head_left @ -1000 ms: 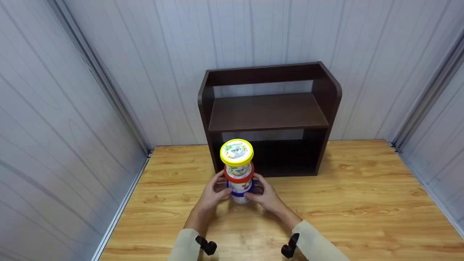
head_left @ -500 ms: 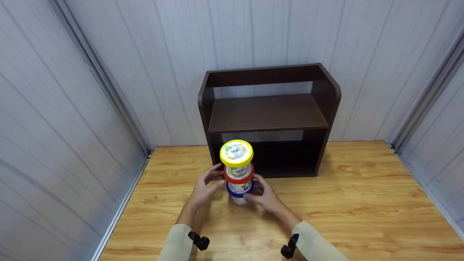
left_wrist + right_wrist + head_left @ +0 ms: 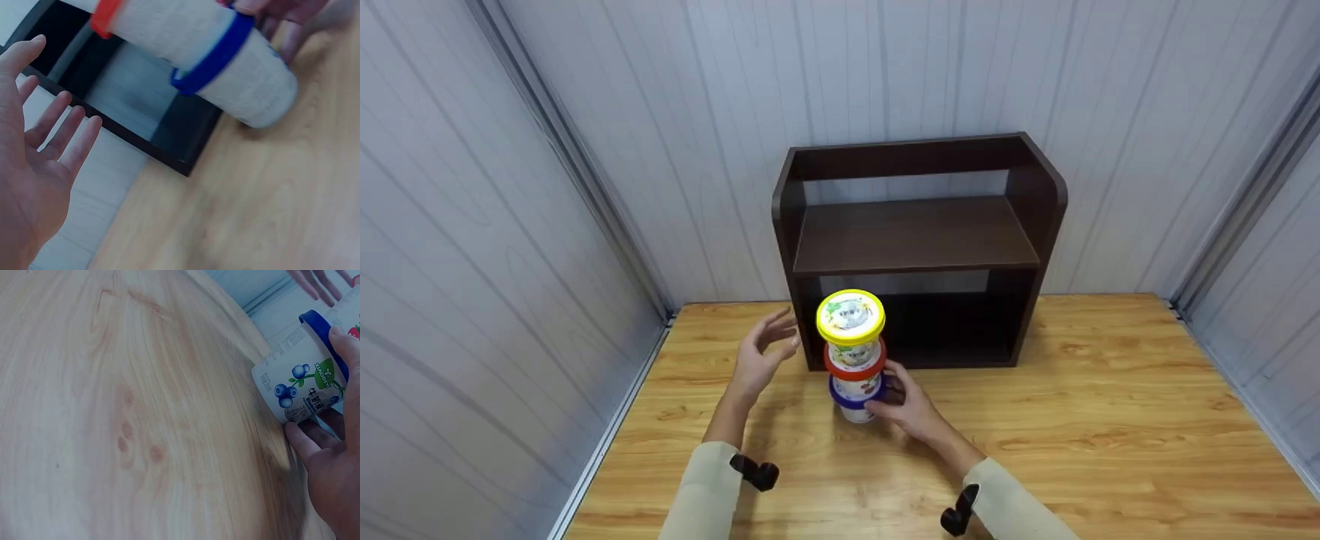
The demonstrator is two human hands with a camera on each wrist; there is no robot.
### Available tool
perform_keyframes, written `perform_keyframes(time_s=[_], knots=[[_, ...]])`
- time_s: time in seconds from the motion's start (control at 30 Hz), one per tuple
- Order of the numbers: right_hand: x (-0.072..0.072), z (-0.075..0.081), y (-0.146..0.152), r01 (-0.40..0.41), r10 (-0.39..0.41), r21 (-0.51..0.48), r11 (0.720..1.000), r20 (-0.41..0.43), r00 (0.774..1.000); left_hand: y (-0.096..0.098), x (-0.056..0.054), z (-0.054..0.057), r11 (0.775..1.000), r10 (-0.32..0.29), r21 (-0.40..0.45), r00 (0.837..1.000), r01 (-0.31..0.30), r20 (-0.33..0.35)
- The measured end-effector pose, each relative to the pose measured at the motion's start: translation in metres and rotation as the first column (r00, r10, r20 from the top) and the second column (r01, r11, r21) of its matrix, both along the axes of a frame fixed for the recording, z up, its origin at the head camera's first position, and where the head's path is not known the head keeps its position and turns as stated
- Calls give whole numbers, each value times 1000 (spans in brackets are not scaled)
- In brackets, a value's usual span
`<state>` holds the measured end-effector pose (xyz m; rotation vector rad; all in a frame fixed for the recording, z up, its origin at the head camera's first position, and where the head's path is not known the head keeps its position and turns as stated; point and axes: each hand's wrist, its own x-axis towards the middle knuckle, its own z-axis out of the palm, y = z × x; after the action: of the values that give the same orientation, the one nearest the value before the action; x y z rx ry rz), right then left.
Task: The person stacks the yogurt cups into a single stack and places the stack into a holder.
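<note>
Three white paper tubs stand stacked upright on the wooden table: the yellow-lidded tub (image 3: 851,319) on top, the red-lidded tub (image 3: 855,385) in the middle, the blue-lidded tub (image 3: 855,415) at the bottom. My right hand (image 3: 913,409) grips the blue-lidded tub from the right, thumb on its lid rim. In the right wrist view that tub (image 3: 301,379) shows printed blueberries, and the fingers curl round its side. Off to the left of the stack, my left hand (image 3: 759,360) touches nothing; its fingers are spread and relaxed, palm visible in the left wrist view.
Right behind the stack stands a dark brown two-tier shelf (image 3: 919,232), its lower compartment partly hidden by the tubs. Pale panelled walls (image 3: 720,150) enclose the table (image 3: 1125,420) at the back and both sides.
My left hand has let go of the stack and moved away to the left and slightly back toward the shelf. The tubs and my right hand have stayed in place.
</note>
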<state>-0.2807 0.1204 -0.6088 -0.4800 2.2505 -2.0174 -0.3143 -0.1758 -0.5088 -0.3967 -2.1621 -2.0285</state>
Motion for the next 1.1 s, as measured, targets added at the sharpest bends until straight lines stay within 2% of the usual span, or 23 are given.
perform_keyframes(time_s=[0.2, 0.47, 0.8, 1.1], knots=[[0, 1, 0, -8, 8, -3, 1000, 0, 1000, -6, -6, 21, 999, 16, -43, 997, -19, -69], [-1, 1, 1, -39, 39, 15, 999, -18, 999, -11, -12, 41, 995, 28, -92, 991, -41, -134], [-1, 1, 2, -52, 52, 23, 998, -6, 999, -13, -19, 70, 990, 10, -136, 987, -32, -160], [-1, 3, 2, -46, 45, 32, 998, 10, 999, -4, -25, 97, 986, 7, -165, 986, -35, -167]])
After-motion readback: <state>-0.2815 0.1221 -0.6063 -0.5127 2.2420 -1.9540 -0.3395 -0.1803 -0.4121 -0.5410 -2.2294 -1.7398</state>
